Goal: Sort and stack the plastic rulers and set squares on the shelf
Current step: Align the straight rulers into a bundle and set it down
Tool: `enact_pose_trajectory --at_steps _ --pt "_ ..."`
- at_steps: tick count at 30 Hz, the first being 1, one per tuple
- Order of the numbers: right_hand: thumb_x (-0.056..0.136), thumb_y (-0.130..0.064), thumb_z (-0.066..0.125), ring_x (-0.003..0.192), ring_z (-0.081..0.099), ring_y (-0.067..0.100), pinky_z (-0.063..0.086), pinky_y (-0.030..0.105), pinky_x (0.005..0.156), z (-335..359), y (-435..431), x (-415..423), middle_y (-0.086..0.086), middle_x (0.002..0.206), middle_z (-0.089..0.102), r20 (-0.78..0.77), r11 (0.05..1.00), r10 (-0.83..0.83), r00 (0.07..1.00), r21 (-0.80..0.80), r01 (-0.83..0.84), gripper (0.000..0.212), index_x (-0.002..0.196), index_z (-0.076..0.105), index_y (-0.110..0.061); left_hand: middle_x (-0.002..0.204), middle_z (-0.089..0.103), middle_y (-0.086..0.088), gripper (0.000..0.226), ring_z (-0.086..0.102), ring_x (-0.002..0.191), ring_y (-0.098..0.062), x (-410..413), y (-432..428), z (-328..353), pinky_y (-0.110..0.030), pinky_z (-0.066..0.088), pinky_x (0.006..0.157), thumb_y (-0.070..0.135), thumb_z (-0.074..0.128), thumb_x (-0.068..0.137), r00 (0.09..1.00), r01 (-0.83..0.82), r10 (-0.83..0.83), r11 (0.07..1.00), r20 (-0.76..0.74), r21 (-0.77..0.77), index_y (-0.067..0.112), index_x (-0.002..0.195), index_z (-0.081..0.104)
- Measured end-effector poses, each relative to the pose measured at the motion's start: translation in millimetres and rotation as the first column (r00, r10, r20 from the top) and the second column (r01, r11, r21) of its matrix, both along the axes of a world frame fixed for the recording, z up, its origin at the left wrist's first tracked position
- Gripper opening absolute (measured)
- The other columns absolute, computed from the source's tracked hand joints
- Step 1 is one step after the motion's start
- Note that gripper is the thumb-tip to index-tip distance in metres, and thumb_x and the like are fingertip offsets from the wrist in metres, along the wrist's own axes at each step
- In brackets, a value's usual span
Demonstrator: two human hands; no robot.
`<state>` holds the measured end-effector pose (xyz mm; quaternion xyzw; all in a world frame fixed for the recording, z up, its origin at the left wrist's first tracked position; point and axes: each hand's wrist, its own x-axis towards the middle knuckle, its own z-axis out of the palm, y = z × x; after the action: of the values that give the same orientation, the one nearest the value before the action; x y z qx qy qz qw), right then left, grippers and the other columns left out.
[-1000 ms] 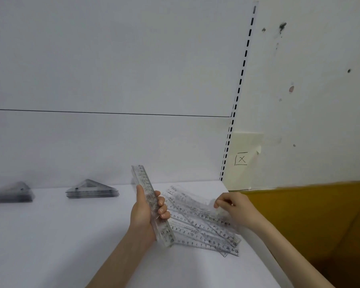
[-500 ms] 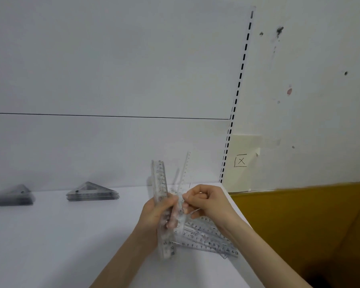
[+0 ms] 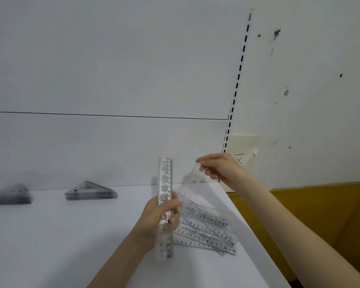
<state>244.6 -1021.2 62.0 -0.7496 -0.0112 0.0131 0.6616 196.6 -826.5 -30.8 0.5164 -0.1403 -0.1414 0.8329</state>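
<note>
My left hand (image 3: 162,216) grips a bundle of clear plastic rulers (image 3: 165,183) held upright above the white shelf (image 3: 50,235). My right hand (image 3: 218,167) pinches the top end of one more clear ruler (image 3: 190,183), which slants down toward the bundle and my left hand. Several loose clear rulers (image 3: 208,229) lie in a scattered pile on the shelf just right of my left hand. Two stacks of clear set squares stand at the back of the shelf, one (image 3: 90,191) in the middle left and one (image 3: 9,196) at the far left.
The shelf's right edge (image 3: 256,235) runs diagonally past the ruler pile, with a yellow-brown surface (image 3: 320,215) beyond it. A slotted upright (image 3: 235,90) and a paper note (image 3: 243,156) are on the back wall behind my right hand.
My right hand lifted one ruler off the pile, brought it to the bundle, and has now risen to the upper right holding its top end. My left hand turned the bundle upright.
</note>
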Motion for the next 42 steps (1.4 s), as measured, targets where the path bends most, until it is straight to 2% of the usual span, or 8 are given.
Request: enact_pose_trajectory --at_steps 5,11,14,21,27,30,38,42 --pt "0.088 0.006 0.057 0.042 0.054 0.008 0.046 0.012 0.041 -22 -16 -21 0.010 0.063 0.058 -0.138 0.901 -0.145 0.980 0.390 0.188 0.009 0.095 0.061 0.011 0.056 0.043 -0.002 0.068 0.034 0.039 -0.009 5 0 -1 -0.017 0.031 0.034 0.074 0.056 0.072 0.980 -0.187 0.166 0.957 -0.109 -0.224 0.008 0.086 0.049" --pt "0.087 0.011 0.056 0.070 0.071 0.017 0.056 0.016 0.057 -61 16 -70 0.019 0.094 0.068 -0.188 0.817 -0.142 0.972 0.532 0.223 0.019 0.104 0.062 0.007 0.062 0.049 -0.004 0.069 0.037 0.041 -0.011 10 1 5 -0.017 0.029 0.034 0.075 0.021 0.085 0.933 -0.337 0.265 0.881 -0.244 -0.334 0.011 0.085 0.046" --pt "0.084 0.010 0.062 0.071 0.073 0.022 0.058 0.022 0.059 -71 47 -92 0.017 0.084 0.071 -0.165 0.824 -0.144 0.976 0.525 0.211 0.019 0.102 0.058 0.007 0.061 0.047 -0.003 0.065 0.037 0.043 -0.012 9 1 6 -0.019 0.032 0.038 0.072 0.022 0.088 0.916 -0.377 0.316 0.888 -0.246 -0.265 0.013 0.081 0.048" --pt "0.082 -0.012 0.070 0.042 0.056 0.015 0.042 0.021 0.047 -91 80 -118 0.009 0.057 0.069 0.091 0.990 -0.104 0.990 -0.082 0.112 0.018 0.087 0.055 -0.002 0.072 0.065 -0.005 0.052 0.039 0.042 -0.013 9 4 4 -0.020 0.034 0.039 0.061 0.032 0.093 0.901 -0.391 0.334 0.901 -0.277 -0.188 0.013 0.081 0.050" --pt "0.088 -0.032 0.062 0.047 0.056 0.008 0.050 0.030 0.063 -99 81 -113 0.004 0.060 0.070 0.215 0.914 0.039 0.976 -0.403 0.053 0.022 0.082 0.051 -0.014 0.059 0.053 -0.004 0.049 0.052 0.049 -0.018 10 -2 1 -0.031 0.048 0.055 0.056 0.038 0.095 0.900 -0.363 0.287 0.910 -0.327 -0.199 0.011 0.086 0.054" --pt "0.086 -0.045 0.061 0.059 0.058 0.009 0.049 0.032 0.068 -103 74 -104 -0.002 0.056 0.064 0.280 0.816 0.049 0.959 -0.565 0.124 0.026 0.079 0.052 -0.021 0.058 0.048 -0.002 0.049 0.046 0.046 -0.015 7 -3 3 -0.025 0.045 0.047 0.057 0.036 0.095 0.905 -0.336 0.258 0.922 -0.339 -0.195 0.012 0.086 0.052" --pt "0.058 -0.050 0.086 0.081 0.061 0.007 0.050 0.024 0.075 -91 62 -102 -0.009 0.089 0.066 0.210 0.773 0.173 0.962 -0.634 0.000 0.070 0.116 0.057 -0.024 0.056 0.044 -0.001 0.048 0.036 0.042 -0.012 9 -10 11 -0.022 0.036 0.040 0.055 0.035 0.097 0.897 -0.366 0.289 0.910 -0.333 -0.193 0.009 0.095 0.047" --pt "0.062 -0.041 0.086 0.062 0.055 0.023 0.043 0.028 0.064 -83 63 -98 0.015 0.073 0.068 0.260 0.743 0.168 0.951 -0.668 0.051 0.050 0.081 0.068 0.001 0.057 0.043 -0.001 0.047 0.036 0.042 -0.011 2 -15 21 -0.021 0.034 0.040 0.052 0.032 0.099 0.908 -0.362 0.300 0.913 -0.293 -0.189 0.009 0.091 0.049"
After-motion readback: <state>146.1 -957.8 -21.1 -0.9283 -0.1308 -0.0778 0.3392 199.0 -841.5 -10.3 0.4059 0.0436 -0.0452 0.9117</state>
